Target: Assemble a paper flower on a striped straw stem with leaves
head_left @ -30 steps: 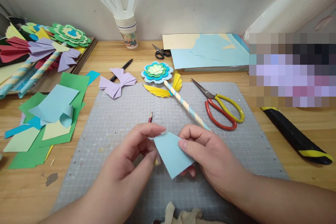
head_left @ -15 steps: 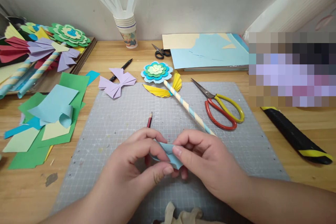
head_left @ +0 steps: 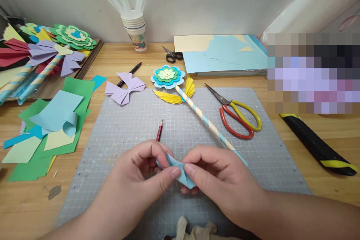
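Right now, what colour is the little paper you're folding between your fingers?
Light blue paper, pinched by both the left hand and right hand; head view.

Small light-blue paper piece [head_left: 177, 167], folded, pinched above grey cutting mat [head_left: 126, 127].

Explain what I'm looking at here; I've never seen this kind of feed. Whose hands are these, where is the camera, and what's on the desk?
There is no machine: these are a person's two bare hands, seen from a camera worn on their head, looking forward and down. The left hand and right hand together pinch a small folded blue paper over a grey cutting mat. On the mat lie a pencil, a striped paper stick with yellow paper wings, and red-and-yellow scissors. Behind them sit a layered paper flower, a purple paper bow, small black scissors and paper sheets. Coloured scraps lie at left. The blurred patch at right is masked.
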`<state>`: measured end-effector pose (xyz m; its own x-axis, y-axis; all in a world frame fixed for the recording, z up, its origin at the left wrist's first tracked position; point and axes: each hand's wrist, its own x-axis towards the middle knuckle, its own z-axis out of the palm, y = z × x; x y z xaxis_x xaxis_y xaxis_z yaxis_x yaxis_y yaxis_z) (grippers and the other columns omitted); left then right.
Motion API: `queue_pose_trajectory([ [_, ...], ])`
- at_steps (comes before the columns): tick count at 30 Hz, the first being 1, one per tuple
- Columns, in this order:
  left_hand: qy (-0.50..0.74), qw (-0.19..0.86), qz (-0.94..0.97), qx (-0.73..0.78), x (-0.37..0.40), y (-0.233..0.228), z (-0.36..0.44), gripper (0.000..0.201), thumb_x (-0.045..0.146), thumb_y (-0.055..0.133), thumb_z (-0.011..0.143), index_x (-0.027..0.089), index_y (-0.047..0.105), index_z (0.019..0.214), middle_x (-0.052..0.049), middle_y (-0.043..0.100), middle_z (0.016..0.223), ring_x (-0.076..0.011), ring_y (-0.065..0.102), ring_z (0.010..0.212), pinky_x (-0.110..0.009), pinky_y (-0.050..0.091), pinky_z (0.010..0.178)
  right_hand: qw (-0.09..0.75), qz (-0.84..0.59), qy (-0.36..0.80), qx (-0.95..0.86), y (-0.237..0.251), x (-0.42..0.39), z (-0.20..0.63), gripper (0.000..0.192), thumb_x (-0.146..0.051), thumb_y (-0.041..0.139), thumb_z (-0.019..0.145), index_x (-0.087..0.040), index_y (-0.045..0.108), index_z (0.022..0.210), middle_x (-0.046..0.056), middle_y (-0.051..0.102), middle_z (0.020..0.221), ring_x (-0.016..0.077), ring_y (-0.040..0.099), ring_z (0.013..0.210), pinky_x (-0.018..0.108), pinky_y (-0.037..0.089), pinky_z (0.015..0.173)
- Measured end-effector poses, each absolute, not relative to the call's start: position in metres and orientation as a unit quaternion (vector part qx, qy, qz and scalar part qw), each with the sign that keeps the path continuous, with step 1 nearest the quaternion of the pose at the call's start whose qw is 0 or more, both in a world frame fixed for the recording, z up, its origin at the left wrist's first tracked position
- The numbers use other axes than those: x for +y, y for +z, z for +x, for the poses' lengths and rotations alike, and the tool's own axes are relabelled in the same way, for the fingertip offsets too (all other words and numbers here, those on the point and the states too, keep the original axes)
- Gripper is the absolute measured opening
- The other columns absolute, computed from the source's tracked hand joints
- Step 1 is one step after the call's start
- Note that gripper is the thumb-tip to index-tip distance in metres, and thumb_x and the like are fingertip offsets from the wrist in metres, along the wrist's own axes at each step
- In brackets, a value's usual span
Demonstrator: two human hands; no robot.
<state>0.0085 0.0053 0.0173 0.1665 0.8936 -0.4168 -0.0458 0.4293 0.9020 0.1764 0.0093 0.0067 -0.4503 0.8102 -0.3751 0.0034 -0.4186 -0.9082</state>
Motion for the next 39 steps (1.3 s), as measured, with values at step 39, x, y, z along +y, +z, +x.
queue_pose_trajectory([
  [39, 0.274, 0.688, 0.345, 0.577, 0.0083, 0.0219, 0.0118, 0.024, 0.031, 0.076, 0.060, 0.018, 0.056, 0.064, 0.006, 0.055, 0.052, -0.0082, 0.049, 0.047, -0.019, 0.041, 0.047, 0.253, -0.439, 0.745, -0.434, 0.0072, 0.0096, 0.1752, 0.017, -0.031, 0.060, 0.077, -0.020, 0.052, 0.067, -0.004, 0.049, 0.061, 0.0101, 0.054, 0.058, 0.023, 0.050, 0.057],
])
